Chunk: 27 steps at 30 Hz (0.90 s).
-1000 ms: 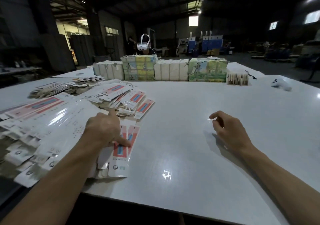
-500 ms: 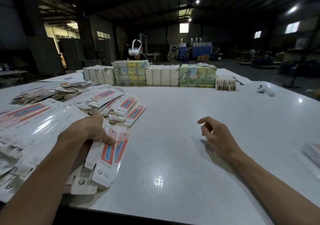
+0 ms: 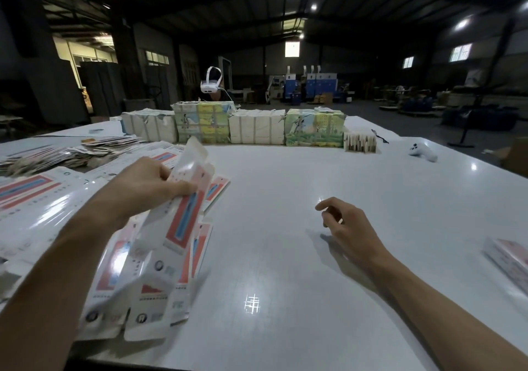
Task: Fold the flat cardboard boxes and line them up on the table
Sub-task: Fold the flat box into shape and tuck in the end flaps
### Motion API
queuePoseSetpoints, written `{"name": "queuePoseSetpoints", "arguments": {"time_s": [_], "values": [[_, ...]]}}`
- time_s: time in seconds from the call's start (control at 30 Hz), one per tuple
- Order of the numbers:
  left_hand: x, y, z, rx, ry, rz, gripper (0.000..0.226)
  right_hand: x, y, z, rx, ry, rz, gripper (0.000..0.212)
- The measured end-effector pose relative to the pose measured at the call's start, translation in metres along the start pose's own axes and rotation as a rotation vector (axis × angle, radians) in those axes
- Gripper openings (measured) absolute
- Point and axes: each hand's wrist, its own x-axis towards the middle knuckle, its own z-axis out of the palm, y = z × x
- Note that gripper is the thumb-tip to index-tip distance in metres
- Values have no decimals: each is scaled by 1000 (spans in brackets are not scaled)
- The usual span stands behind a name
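My left hand (image 3: 148, 188) had lifted a flat carton (image 3: 183, 219) off the left-side pile (image 3: 34, 213), pinching its top. My right hand (image 3: 348, 228) hung loosely curled and empty. Clinging blanks could drag along and spill.

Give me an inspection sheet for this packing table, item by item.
Surface: white glossy table, light glare near the front.
Job's things: flat carton blanks lifted above the left heap; printed box at the right edge, blurred.
Clutter: wrapped bundles along the far edge; white controller.
Grippers: left hand grips the blanks; right hand loosely curled, empty.
Cables: white lead from the headset; dark cord beside the bundles.
Surroundings: dim warehouse, blue machines at the back.
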Motion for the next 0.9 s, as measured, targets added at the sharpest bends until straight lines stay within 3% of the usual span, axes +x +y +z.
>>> {"name": "queuePoseSetpoints", "arguments": {"time_s": [0.07,0.2,0.47,0.63,0.77,0.9], "values": [[3,17,14,-88,-57,74,27,0,-1,-1,21,2,9,24],[17,50,61,-339,-331,104,26,1,-1,-1,36,0,34,24],[47,75,173,-888,-702,-116,41,3,-4,-6,46,46,40,21],[51,62,213,-1184,-702,-167,43,4,-3,-6,44,114,62,20],[50,58,224,-1067,-648,-81,58,7,-9,-2,-11,175,-17,22],[44,65,225,-1003,-529,-63,55,27,-19,-5,-81,83,-128,34]]}}
